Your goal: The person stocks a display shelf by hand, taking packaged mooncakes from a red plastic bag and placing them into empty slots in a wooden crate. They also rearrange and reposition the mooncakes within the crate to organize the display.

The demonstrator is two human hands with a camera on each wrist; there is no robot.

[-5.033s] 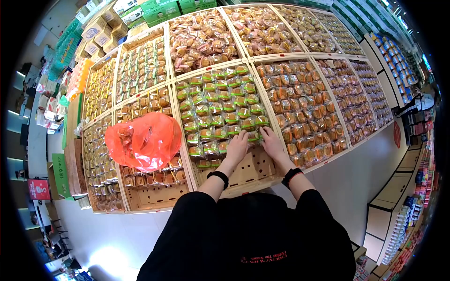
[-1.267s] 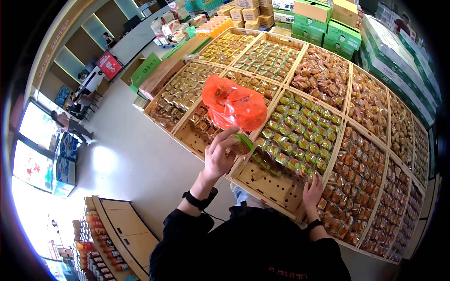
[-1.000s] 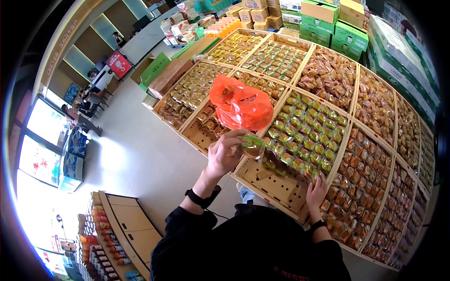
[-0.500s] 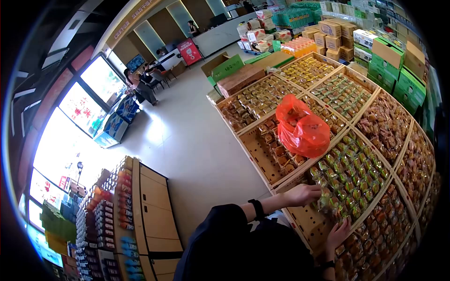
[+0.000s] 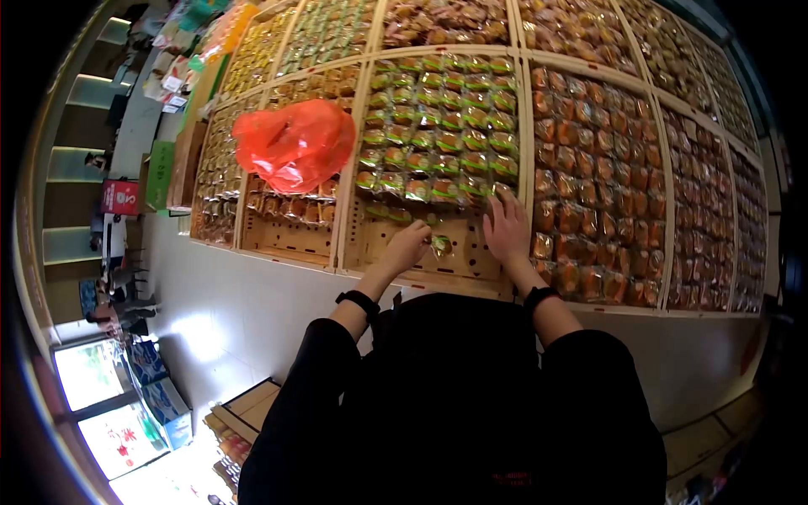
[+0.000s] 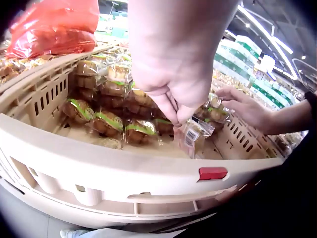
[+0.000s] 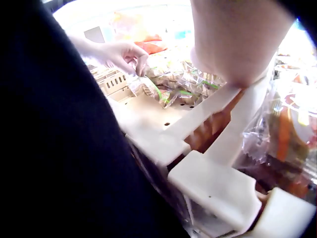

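Observation:
In the head view my left hand [image 5: 410, 246] pinches a small wrapped bun [image 5: 442, 245] by its clear wrapper. The left wrist view shows a barcode on the bun's wrapper [image 6: 192, 136], hanging from thumb and fingertips low in the crate. This pale plastic crate [image 5: 471, 265] has a bare, holed floor at its front. Rows of green-banded wrapped buns [image 5: 438, 126] fill its back, stacked in layers. My right hand [image 5: 507, 229] lies at the crate's right side with fingers extended, fingertips by the nearest buns. The right wrist view hides its fingers.
A red plastic bag [image 5: 295, 145] sits on the buns in the crate to the left. Orange-banded buns [image 5: 593, 185] fill the crate on the right. Raised dividers separate the crates, and a front rim [image 6: 124, 168] runs between my body and the buns.
My left hand, raised beside the red bag with a bun about a second ago, has come down into the crate's front. My right hand stays at the right side; the head view has swung back.

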